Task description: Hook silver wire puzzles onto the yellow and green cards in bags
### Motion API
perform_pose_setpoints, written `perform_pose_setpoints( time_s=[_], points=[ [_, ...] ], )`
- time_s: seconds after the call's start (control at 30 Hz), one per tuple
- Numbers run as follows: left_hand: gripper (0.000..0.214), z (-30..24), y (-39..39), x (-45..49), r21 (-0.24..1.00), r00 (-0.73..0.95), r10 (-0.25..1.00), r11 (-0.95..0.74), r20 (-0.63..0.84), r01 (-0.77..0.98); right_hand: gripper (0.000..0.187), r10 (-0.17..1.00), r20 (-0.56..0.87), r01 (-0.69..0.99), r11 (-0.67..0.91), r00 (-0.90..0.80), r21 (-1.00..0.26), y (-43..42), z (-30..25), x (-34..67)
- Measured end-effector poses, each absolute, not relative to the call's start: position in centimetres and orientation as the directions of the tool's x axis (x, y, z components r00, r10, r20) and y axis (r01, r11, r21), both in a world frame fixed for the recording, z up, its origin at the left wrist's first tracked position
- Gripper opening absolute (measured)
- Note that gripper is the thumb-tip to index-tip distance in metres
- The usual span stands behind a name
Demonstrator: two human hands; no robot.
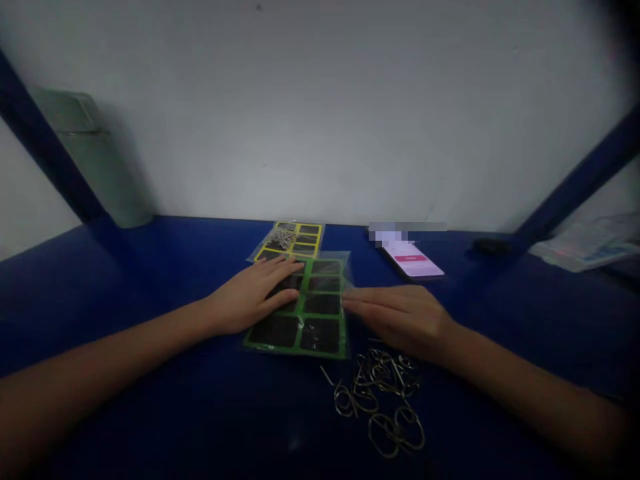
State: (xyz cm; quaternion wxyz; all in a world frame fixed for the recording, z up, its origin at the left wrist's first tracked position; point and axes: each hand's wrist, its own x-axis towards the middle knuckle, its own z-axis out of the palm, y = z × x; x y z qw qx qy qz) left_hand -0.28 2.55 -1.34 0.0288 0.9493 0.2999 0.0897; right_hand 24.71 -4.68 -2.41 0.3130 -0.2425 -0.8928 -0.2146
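On the blue worktop (115, 293), fingers are lying slightly spread as the left hand (247, 297) is pressing flat on a bagged, green-framed sheet of black pads (317, 337) near the worktop's far edge, while the right hand (400, 320), fingers together, is touching the sheet's right side above a heap of bent wire loops (380, 400).

Left hand (247, 297) on green-framed packet (320, 337), right fingers (380, 310) at its edge

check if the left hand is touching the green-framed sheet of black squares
Touching. The head view shows the left hand lying flat across the left side of the green-framed sheet of black squares, fingers over its upper rows.
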Motion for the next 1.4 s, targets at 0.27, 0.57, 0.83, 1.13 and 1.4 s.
perform_pose_setpoints(
  time_s=[0.27, 0.57, 0.83, 1.13, 1.4],
  points=[
    [0.046, -1.4, 2.5, -0.2, 0.141, 0.777, 0.600, -0.800, 0.188, 0.584, 0.025, 0.428, 0.554, 0.573, 0.812, -0.714, 0.112, -4.5, -2.5, 24.5],
    [0.051, -1.0, 2.5, -0.6, 0.223, 0.836, 0.528, -0.841, 0.146, 0.493, 0.040, 0.572, 0.451, 0.611, 0.788, -0.685, -0.071, -3.8, -2.7, 25.3],
    [0.065, -1.0, 2.2, -0.4, 0.195, 0.855, 0.513, -0.848, 0.071, 0.493, 0.039, 0.555, 0.496, 0.615, 0.787, -0.668, -0.052, -3.7, -2.7, 25.6],
    [0.061, -1.1, 2.4, -0.3, 0.175, 0.840, 0.539, -0.834, 0.061, 0.523, 0.036, 0.560, 0.531, 0.640, 0.768, -0.636, -0.043, -3.8, -2.5, 25.6],
    [0.057, -1.3, 2.4, -0.3, 0.196, 0.826, 0.551, -0.828, 0.118, 0.525, 0.033, 0.585, 0.539, 0.662, 0.747, -0.605, -0.067, -4.0, -2.3, 25.5]
  ],
)
